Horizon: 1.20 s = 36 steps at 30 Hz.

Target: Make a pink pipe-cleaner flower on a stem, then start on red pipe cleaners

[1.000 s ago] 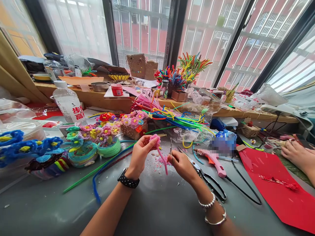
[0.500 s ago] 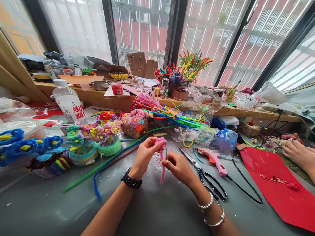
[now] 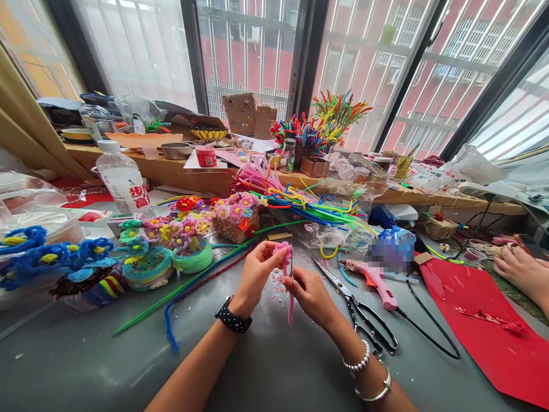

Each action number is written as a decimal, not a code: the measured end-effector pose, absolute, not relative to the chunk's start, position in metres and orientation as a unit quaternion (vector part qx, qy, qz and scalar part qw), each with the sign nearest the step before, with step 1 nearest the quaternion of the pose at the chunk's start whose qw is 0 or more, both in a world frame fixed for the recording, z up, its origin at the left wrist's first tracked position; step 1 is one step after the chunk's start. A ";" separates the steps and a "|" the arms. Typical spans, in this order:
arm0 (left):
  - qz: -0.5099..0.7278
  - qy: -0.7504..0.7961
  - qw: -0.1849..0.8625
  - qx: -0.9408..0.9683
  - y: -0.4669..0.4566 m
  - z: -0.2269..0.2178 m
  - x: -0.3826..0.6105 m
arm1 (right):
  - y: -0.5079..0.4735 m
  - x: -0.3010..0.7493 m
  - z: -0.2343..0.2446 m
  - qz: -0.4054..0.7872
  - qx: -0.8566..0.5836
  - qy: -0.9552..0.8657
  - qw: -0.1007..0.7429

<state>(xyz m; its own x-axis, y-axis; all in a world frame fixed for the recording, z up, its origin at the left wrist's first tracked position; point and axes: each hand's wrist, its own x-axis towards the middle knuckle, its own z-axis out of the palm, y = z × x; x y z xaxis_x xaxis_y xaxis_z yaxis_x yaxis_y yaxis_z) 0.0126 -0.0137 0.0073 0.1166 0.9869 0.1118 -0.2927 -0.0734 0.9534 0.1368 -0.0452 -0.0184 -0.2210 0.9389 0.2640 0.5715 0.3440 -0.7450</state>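
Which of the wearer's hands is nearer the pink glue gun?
Right. The right hand is left of the pink glue gun, across the large scissors; the left hand is farther left.

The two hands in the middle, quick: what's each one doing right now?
Left hand: closed, pinching the pink fuzzy piece.
Right hand: closed on a slim metal tool; its exact type is unclear.

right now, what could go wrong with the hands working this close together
The thin metal tool in the right hand is close to the fingers of the left hand gripping the pink fuzzy piece, so a slip might nick them.
The large scissors lie beside the right forearm and could get knocked.
The pink glue gun lies right of those scissors; if hot, which the picture can't show, it might burn a reaching hand.
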 end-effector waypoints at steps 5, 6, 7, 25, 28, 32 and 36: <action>0.560 0.358 0.575 0.476 -0.012 0.004 0.012 | -0.045 0.136 -0.018 0.243 -0.525 -0.726 0.372; 0.562 0.358 0.575 0.475 -0.012 0.004 0.012 | -0.046 0.135 -0.018 0.241 -0.527 -0.722 0.378; 0.565 0.357 0.575 0.472 -0.011 0.004 0.012 | -0.046 0.135 -0.017 0.240 -0.529 -0.718 0.384; 0.563 0.378 0.536 0.504 -0.013 0.008 0.010 | -0.044 0.145 -0.013 0.262 -0.520 -0.733 0.350; 0.569 0.369 0.547 0.491 -0.014 0.008 0.012 | -0.044 0.143 -0.013 0.257 -0.526 -0.724 0.365; 0.577 0.371 0.547 0.481 -0.015 0.009 0.014 | -0.043 0.142 -0.014 0.250 -0.532 -0.707 0.394; 0.580 0.358 0.528 0.506 -0.015 0.009 0.012 | -0.042 0.147 -0.012 0.256 -0.532 -0.708 0.386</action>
<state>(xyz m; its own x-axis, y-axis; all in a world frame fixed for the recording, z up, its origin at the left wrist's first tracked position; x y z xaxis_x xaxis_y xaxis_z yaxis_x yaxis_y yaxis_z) 0.0117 -0.0149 0.0095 0.0708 0.9755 0.2084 -0.2494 -0.1850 0.9506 0.1466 -0.0421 -0.0120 -0.1345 0.9519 0.2752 0.5569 0.3023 -0.7736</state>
